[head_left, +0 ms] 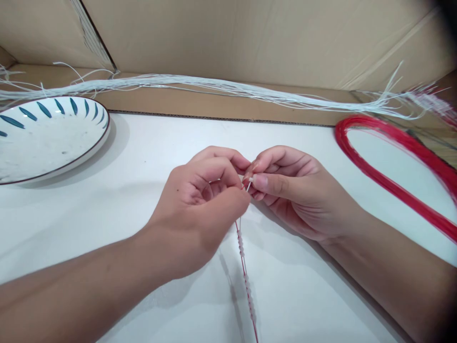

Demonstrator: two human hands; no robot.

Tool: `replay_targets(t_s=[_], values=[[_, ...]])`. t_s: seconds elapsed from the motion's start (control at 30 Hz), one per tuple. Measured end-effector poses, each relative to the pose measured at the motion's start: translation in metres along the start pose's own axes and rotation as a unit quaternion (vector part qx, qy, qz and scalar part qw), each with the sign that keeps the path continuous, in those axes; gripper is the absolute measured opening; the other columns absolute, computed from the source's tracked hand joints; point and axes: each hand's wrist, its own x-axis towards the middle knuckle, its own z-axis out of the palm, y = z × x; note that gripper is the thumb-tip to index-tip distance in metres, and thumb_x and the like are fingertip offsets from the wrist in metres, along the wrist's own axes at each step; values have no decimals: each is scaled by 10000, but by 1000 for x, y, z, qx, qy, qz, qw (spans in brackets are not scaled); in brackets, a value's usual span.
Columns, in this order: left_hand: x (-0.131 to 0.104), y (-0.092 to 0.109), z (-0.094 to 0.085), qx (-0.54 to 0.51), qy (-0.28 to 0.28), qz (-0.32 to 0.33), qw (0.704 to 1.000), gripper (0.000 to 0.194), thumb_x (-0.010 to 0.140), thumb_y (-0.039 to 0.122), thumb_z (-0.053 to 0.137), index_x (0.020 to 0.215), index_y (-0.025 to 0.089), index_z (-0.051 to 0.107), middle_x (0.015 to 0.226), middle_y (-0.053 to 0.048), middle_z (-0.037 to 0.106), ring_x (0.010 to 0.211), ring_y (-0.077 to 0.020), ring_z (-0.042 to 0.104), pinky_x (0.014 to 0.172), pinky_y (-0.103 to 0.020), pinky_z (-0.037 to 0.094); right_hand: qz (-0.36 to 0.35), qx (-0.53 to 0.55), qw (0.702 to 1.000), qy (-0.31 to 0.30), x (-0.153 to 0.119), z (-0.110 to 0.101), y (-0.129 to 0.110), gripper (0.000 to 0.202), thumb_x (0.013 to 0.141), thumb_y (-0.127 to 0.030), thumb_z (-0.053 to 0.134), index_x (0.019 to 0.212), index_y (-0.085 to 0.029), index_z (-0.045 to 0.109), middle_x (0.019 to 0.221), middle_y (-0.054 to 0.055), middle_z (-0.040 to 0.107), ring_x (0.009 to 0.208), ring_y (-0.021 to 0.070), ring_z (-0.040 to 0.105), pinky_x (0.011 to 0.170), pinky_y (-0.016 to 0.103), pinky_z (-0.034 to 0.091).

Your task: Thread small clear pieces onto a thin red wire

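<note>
Red cord [245,274] with clear beads pinched between left hand [200,200] and right hand [289,190]

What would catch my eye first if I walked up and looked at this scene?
Probably the two hands meeting at the centre of the white table: the left hand and right hand pinch a thin red cord with small clear beads that hangs toward the viewer. Next, the bright red coil at the right, and the white plate with blue dashes at the left.
</note>
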Motion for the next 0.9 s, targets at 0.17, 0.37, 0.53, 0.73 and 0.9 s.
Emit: replay_targets(t_s=[0.17,0.37,0.53,0.73,0.9], values=[[0,2,1,26,2,2,1000,218,741,97,669,550,196,629,1018,-14,670,898,-172,642,554,-230,472,-4,-25,1000,8,-1,1,0,185,720,-152,904,715,-203,726,688,-23,725,625,83,676,665,219,607],[0,2,1,42,0,4,999,217,741,119,698,549,193,630,1031,-22,666,913,-185,639,550,-226,472,-11,-38,999,14,0,1,1,204,693,-191,925,707,-216,723,682,-24,725,624,93,675,630,225,602],[-1,2,0,34,-5,-1,999,230,764,108,689,558,202,648,1033,4,654,910,-158,640,643,-237,527,-10,-19,1000,8,0,1,2,192,698,-175,915,709,-208,726,689,-19,733,655,94,688,644,220,595],[-2,3,-2,26,-12,-5,1000,243,787,106,701,569,201,651,1055,5,649,915,-149,639,644,-225,537,-9,-9,1000,1,1,1,2,179,720,-154,895,711,-200,722,682,-20,723,640,96,673,621,227,576],[-1,3,-3,16,-17,-13,1000,230,791,118,713,584,195,651,1065,1,635,859,-134,640,600,-208,525,-11,5,1000,-14,1,0,3,172,738,-141,887,725,-191,722,693,-19,721,666,93,674,639,220,569]])
